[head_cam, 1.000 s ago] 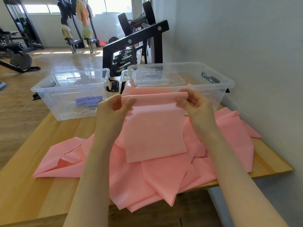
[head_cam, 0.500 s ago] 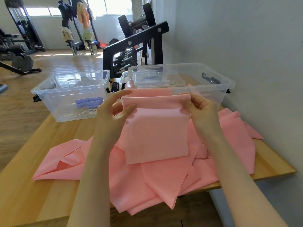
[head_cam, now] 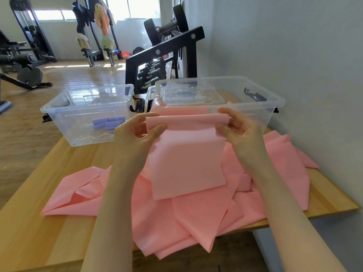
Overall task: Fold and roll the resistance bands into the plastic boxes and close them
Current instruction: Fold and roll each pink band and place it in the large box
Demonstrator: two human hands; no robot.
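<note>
A pink resistance band (head_cam: 186, 160) hangs folded between my hands above the table, its top edge turned over into a fold. My left hand (head_cam: 137, 134) pinches the band's upper left corner and my right hand (head_cam: 239, 130) pinches the upper right corner. More loose pink band (head_cam: 196, 222) lies crumpled on the wooden table (head_cam: 39, 232) and droops over its front edge. Behind it stand two clear plastic boxes: the left box (head_cam: 59, 114) holds rolled purple bands (head_cam: 108, 123). The right box (head_cam: 275, 103) has clear lids stacked inside and some pink band at its near wall.
A black dumbbell rack (head_cam: 163, 61) stands right behind the boxes. A grey wall (head_cam: 294, 46) runs along the table's right side. Gym machines (head_cam: 25, 55) stand far off on the wooden floor at the left.
Both hands have kept their hold on the band's top corners and turned the top edge a little further over. The band's hanging part has barely moved.
</note>
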